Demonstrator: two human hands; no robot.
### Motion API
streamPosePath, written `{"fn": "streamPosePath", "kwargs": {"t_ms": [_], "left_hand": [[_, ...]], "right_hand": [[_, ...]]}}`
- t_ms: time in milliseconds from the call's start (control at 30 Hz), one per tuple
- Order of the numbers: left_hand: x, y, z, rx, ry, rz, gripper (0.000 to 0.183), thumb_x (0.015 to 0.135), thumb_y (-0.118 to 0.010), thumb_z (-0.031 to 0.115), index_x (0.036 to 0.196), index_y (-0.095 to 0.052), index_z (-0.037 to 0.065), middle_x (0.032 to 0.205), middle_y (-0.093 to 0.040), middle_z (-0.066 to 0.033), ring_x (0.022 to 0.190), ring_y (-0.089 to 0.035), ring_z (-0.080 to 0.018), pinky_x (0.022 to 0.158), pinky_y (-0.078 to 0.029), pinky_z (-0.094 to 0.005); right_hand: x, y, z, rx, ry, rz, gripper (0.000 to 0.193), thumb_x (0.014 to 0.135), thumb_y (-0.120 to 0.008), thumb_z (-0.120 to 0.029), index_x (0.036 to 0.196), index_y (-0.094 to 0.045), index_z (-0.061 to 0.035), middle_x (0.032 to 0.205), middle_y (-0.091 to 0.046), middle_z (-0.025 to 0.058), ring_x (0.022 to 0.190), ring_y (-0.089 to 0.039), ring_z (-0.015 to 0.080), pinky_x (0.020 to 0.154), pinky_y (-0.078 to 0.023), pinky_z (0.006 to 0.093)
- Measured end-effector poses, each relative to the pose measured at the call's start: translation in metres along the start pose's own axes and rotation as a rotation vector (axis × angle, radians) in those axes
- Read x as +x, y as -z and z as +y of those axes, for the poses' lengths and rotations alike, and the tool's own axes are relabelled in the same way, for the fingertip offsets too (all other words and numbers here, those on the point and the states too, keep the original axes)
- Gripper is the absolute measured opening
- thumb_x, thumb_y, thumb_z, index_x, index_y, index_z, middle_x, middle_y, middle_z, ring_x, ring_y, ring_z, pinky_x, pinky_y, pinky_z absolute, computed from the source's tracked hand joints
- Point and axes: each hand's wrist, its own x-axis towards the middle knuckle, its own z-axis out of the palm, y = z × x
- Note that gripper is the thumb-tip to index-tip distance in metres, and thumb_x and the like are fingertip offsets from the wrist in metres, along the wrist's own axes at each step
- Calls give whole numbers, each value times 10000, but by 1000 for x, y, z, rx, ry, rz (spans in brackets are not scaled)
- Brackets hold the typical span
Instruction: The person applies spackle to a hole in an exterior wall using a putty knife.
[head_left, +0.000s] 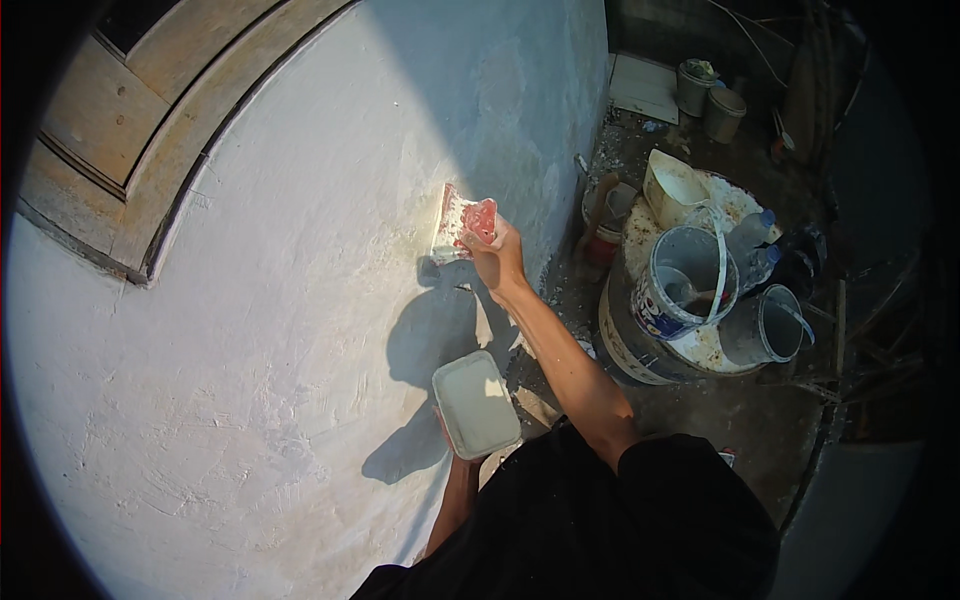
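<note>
My right hand point(497, 258) is closed around a red putty spreader point(462, 225) smeared with white. The spreader's wide edge is at the pale wall point(300, 260), and I cannot tell whether it touches. Lower down, my left hand point(446, 428) grips a rectangular tub point(477, 405) from its left side and underneath. Pale, smooth material fills the tub's inside. Most of the left hand's fingers are hidden behind the tub. Shadows of my arms and the tub fall on the wall.
A wooden frame point(150, 200) borders the wall at upper left. To the right, a drum point(640, 350) carries a white-handled bucket point(665, 290), a tipped grey bucket point(780, 325), a cut plastic container point(675, 185) and plastic bottles point(755, 235). Small buckets point(724, 113) stand farther back.
</note>
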Motion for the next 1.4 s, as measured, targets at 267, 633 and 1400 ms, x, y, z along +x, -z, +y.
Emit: {"fn": "streamPosePath", "kwargs": {"t_ms": [267,633,1400], "left_hand": [[3,-1,0,-18,11,5,951,774,-426,741,1446,-198,108,1376,-326,-285,1145,-475,-445,827,-504,-568],[8,-9,2,-23,99,-124,921,789,-399,737,1444,-215,117,1415,-314,-224,1212,-432,-404,927,-436,-570],[38,-40,11,-111,106,-85,880,802,-377,730,1447,-224,152,1451,-298,-143,1281,-373,-352,1014,-359,-551]], "right_hand": [[-12,-31,-26,-82,108,-170,266,832,-543,50,1097,-561,40,990,-619,46,849,-565,94,761,-458,242],[-49,-68,-78,-541,193,-123,246,791,-585,-59,1003,-577,64,819,-655,125,734,-613,149,690,-464,278],[-133,123,-44,-1268,1076,-1138,371,720,-611,-203,1088,-637,-173,1203,-586,5,1111,-551,164,1017,-417,359]]}}
